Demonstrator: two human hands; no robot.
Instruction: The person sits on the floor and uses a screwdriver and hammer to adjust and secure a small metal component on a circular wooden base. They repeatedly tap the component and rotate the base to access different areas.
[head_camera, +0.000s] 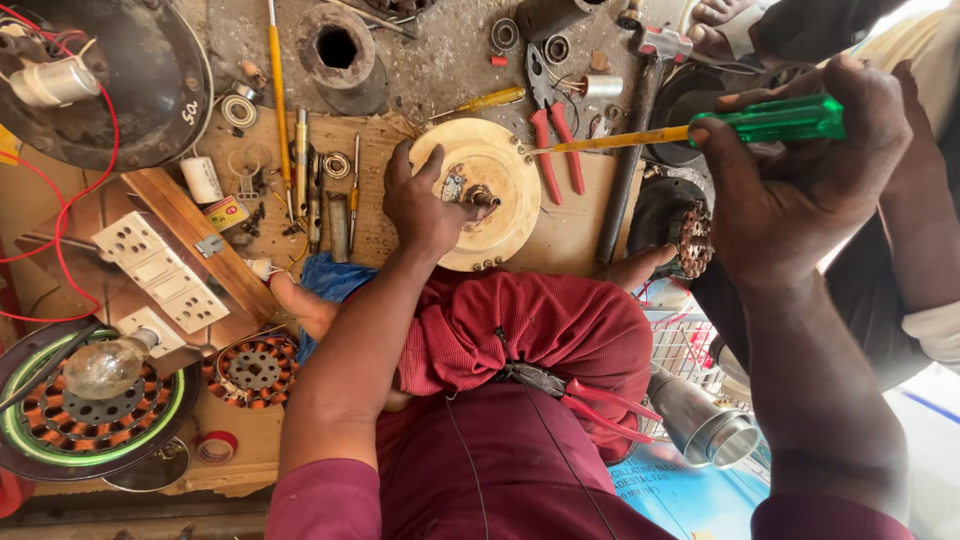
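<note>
A person seated in dark red clothing is looking down at a cluttered wooden workboard (560, 240). The left hand (425, 205) is resting on a round cream-coloured motor cover (495, 170), fingers spread over its left side and thumb lying near the metal shaft (483, 197) sticking up at its centre; the cover is sitting on the board just in front of the knees. The right hand (800, 180) is raised to the right, closed tight around the green plastic handle of a long screwdriver (680, 131), whose yellow shank is pointing left with its tip meeting the cover's right edge. Red-handled pliers (555, 135) are lying on the board just beyond the cover. A second pair of red-handled pliers (580, 395) is lying on the lap. To the left are standing a white switch-and-socket panel (160, 275), a clear light bulb (105, 368) and a copper-wound stator ring (252, 370).
</note>
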